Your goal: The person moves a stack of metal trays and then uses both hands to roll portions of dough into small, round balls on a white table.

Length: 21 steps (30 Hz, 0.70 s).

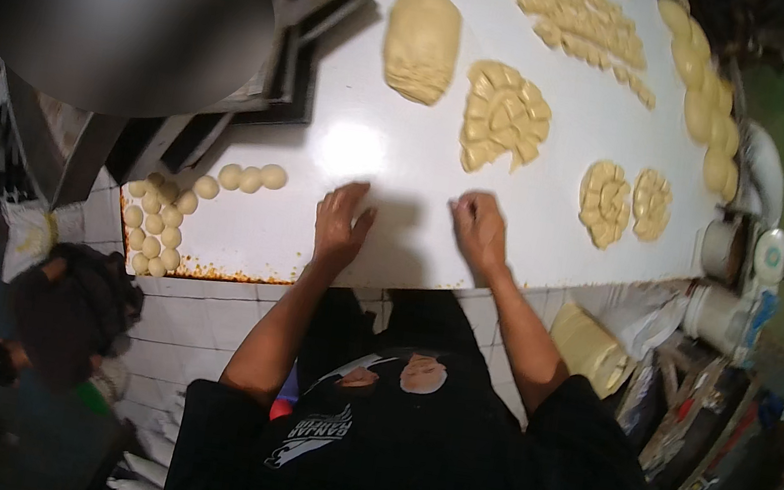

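Along the near side of the table [554, 236], left hand [340, 225] loosely open, right hand [482, 232] curled, contents unclear; cut dough [506, 113] beyond, dough balls [173, 215] leftward, apparently grouped by shape.

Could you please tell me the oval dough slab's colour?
The oval dough slab is pale yellow, clearest in the head view.

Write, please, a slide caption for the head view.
Left hand and right hand at a white table, with dough balls and cut dough.
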Available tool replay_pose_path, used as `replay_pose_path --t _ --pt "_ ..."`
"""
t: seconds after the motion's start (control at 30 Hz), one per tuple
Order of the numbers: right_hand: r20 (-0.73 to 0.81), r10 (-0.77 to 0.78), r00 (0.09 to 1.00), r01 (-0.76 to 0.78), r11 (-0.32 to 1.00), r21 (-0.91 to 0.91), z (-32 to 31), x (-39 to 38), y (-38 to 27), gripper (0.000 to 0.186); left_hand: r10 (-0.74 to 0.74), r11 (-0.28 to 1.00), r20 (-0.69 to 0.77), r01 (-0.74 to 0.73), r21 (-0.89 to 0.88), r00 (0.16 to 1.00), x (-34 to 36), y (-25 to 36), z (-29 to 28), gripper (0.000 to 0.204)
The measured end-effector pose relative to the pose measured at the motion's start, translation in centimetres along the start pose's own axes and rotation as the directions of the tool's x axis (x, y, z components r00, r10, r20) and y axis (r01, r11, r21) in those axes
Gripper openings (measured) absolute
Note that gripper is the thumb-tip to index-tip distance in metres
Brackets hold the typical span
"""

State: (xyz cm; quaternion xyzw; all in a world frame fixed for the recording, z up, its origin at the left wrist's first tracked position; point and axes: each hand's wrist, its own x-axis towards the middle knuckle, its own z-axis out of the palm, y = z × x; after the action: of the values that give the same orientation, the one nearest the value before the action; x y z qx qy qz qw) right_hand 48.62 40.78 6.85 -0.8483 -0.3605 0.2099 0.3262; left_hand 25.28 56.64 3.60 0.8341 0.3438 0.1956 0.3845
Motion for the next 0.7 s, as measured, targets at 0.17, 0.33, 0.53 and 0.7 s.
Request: replay_pose_path --t 0.17,0.33,0.53,0.7 --pt "-0.367 -0.331 0.869 0.291 0.943 -0.159 0.5 6.9 3.0 0.045 -0.169 0.949 0.086 0.186 -0.255 0.982 5.6 7.4 5.4 0.042" --pt "0.224 -0.428 0.876 0.423 0.903 0.073 4.9 -2.0 1.8 0.014 -0.569 0.349 0.487 0.731 -0.586 0.662 2.2 8.7 6.6 0.047" --pt "-0.125 -0.452 0.883 0.456 0.890 -0.001 -0.3 6.0 2.7 0.029 -0.646 0.658 0.219 0.679 -0.326 0.731 -8.7 3.2 -1.7 0.032" --pt "0.121 -0.161 0.979 0.180 0.971 -0.158 4.0 7.7 2.3 0.017 -0.108 0.983 0.041 0.100 0.151 0.993 -7.6 0.8 -4.6 0.038"
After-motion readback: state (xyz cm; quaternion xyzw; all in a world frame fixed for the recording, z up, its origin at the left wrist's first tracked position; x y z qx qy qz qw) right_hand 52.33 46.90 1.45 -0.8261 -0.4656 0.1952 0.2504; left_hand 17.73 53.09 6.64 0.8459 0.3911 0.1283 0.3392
